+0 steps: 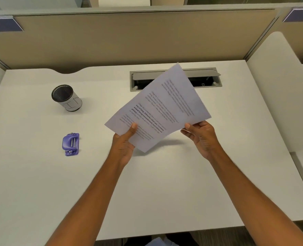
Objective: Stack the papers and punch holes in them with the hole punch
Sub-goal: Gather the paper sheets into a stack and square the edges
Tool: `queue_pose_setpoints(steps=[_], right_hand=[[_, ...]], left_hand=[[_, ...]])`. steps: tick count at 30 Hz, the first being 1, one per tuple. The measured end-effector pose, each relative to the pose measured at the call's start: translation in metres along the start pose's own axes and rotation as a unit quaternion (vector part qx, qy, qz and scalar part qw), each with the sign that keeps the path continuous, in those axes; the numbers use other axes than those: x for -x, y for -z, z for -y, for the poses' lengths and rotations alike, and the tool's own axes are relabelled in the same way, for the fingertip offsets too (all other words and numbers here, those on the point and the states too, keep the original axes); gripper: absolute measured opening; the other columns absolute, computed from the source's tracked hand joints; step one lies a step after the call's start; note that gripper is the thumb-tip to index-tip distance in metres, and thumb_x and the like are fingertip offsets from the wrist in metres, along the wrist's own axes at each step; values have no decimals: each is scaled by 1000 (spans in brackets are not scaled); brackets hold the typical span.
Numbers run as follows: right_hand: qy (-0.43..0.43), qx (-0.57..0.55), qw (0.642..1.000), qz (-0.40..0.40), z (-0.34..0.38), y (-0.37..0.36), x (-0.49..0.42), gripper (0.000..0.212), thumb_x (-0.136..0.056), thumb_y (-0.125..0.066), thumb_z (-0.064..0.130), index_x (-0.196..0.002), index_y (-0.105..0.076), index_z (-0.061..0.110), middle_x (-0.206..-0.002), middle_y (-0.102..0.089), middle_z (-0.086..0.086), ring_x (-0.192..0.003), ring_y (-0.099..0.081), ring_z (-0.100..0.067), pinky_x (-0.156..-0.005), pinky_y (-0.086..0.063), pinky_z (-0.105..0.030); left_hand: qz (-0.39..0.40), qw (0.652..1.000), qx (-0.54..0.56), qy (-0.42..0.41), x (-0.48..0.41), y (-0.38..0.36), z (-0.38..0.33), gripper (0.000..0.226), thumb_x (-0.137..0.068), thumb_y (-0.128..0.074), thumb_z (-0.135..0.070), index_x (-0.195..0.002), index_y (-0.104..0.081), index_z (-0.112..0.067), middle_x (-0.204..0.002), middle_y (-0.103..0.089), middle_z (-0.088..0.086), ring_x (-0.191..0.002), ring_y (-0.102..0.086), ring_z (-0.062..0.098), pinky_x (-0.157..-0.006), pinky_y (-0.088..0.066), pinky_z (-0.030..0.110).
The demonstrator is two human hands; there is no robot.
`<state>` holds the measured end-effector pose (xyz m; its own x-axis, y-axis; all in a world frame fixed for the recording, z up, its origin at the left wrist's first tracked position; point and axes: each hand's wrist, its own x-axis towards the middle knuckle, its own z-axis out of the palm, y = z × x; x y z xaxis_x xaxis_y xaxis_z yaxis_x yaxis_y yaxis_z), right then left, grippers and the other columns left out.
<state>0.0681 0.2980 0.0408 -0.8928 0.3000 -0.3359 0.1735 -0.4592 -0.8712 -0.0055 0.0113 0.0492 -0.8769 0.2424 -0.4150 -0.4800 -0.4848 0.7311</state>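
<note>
I hold white printed papers (162, 105) lifted off the white desk (147, 183), tilted so one corner points away from me. My left hand (125, 141) pinches their near left corner, thumb on top. At the near right edge, my right hand (200, 135) grips them with the thumb over the sheet. I cannot tell how many sheets there are. A small purple hole punch (70, 144) sits on the desk well to the left of my left hand, untouched.
A black mesh pen cup (66, 97) with a white wrap stands at the back left. An open grey cable tray (205, 79) is set into the desk behind the papers. Beige partition walls (129, 38) enclose the back and both sides.
</note>
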Motion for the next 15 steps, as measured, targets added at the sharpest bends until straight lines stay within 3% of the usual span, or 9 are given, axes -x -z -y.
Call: queue_pose_setpoints(steps=[4,7,11,15], right_hand=[[-5,-37,999,4,-6,-27,3,39,-99,-74,-1,-136,-71,9,-138,-77,-14,-127,-74,-32,-96,-64,-44],[-8,-43,999,-27,-12,-44,3,42,-96,-78,-1,-136,-71,10,-137,-78,-13,-126,-75,-34,-97,-65,-47],[-1,-35,998,-60,-14,-52,3,43,-93,-80,-4,-132,-72,13,-132,-80,-10,-121,-77,-33,-101,-64,-48],[-12,-19,998,-59,-8,-43,1,45,-91,-82,-4,-130,-74,16,-133,-80,-7,-121,-78,-32,-100,-65,-48]], left_hand=[[8,998,64,26,7,-20,22,49,-108,-63,-4,-153,-59,-22,-154,-67,16,-147,-60,40,-119,-48,69],[-12,992,114,51,12,-33,40,58,-106,-66,-8,-162,-51,-17,-154,-66,19,-147,-59,42,-121,-44,71],[-40,984,153,82,19,-43,59,54,-106,-68,-8,-158,-56,-15,-151,-68,20,-145,-61,42,-124,-42,70],[-48,987,120,96,20,-30,54,51,-103,-73,-11,-153,-62,-16,-147,-72,15,-141,-66,38,-120,-48,66]])
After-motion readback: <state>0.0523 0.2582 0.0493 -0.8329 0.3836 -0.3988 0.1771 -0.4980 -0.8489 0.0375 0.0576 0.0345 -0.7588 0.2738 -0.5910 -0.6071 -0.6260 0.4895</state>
